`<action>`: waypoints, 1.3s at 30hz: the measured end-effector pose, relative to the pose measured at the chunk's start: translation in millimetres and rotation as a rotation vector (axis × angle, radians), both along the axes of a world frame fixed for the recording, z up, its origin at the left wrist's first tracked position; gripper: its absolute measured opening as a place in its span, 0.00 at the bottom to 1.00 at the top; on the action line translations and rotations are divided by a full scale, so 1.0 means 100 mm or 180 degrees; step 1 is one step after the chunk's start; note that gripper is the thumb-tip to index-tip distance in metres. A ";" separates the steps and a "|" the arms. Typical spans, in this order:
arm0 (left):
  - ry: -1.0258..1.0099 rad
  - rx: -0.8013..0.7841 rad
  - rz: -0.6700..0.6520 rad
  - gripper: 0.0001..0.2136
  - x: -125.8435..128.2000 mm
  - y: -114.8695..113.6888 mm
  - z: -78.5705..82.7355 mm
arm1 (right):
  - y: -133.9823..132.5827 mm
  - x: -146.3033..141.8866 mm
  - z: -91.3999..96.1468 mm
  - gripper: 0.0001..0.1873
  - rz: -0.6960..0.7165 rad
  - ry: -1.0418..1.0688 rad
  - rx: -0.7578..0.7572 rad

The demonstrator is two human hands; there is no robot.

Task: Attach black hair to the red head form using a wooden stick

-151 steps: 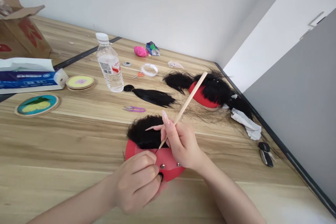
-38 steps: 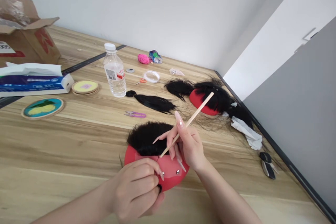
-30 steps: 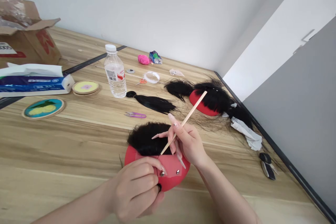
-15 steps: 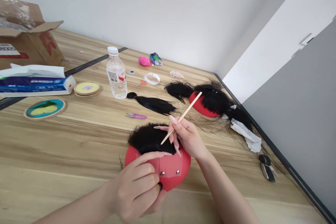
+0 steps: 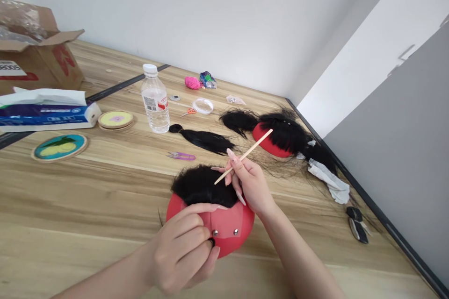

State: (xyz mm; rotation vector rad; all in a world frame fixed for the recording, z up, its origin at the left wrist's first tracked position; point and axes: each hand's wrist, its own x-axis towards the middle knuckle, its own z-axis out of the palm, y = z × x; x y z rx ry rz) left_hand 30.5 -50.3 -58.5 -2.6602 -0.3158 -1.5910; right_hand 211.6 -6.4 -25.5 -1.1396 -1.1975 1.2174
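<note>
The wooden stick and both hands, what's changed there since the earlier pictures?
The wooden stick's tip has moved away from the person, from the front edge of the black hair to over it. The left hand's index finger, bent near a pin a second ago, now stretches along that edge. The right hand still grips the stick; the red dome stays put.

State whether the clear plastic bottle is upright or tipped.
Upright: the clear plastic bottle rests on its base, white cap uppermost.
</note>
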 end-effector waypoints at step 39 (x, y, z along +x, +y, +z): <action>0.0046 -0.0008 0.0131 0.09 0.01 0.01 -0.15 | 0.26 0.14 -0.20 0.29 -0.0713 0.0066 -0.0429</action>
